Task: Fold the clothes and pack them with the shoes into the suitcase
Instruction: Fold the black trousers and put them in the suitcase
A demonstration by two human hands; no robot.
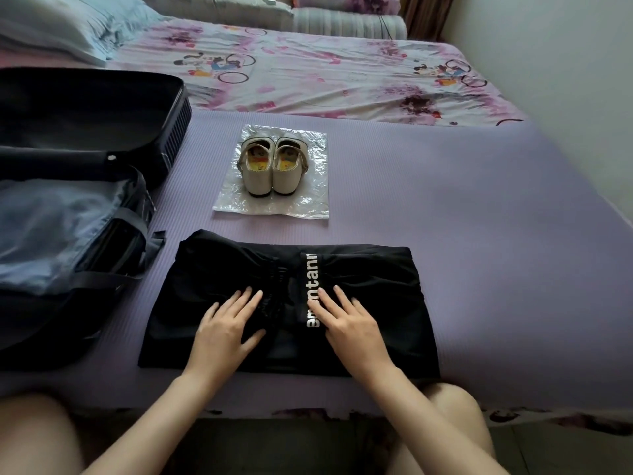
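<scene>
Head view, single entry.

Left hand [224, 329]: palm down, fingers straight and slightly spread, pressed flat on the left half of the folded black garment [376, 313]; thumb angled out toward the centre. Forearm runs in from the lower edge of the view.

Right hand [347, 325]: palm down, fingers straight and close together, lying flat on the garment's right half, fingertips over the white lettering [313, 269] printed on the cloth. Thumb not clearly seen. Forearm enters from the lower right.

Surroundings: a purple mat [462, 217] covers the near part of the bed; beyond it, a pink floral sheet [325, 73] with cartoon print, pillows [58, 25] at far left and rolled bedding [346, 22] at the far end. Both of the person's knees show at the bottom corners. Nothing lies between the hands and the other items.

Task items:
- Garment: folded to a rough rectangle, near edge of the mat, directly under both hands; a drawstring waistband bunches along its middle, between the two hands.
- Pair of cream shoes [272, 166]: side by side, heels toward the viewer, standing on a crinkled clear plastic bag [294, 204], beyond the garment and apart from it, well clear of both hands.
- Suitcase [85, 138]: dark, open, on the left of the mat, its blue-grey lining and straps exposed; its near corner just beside the garment's left edge, left of the left hand.
</scene>
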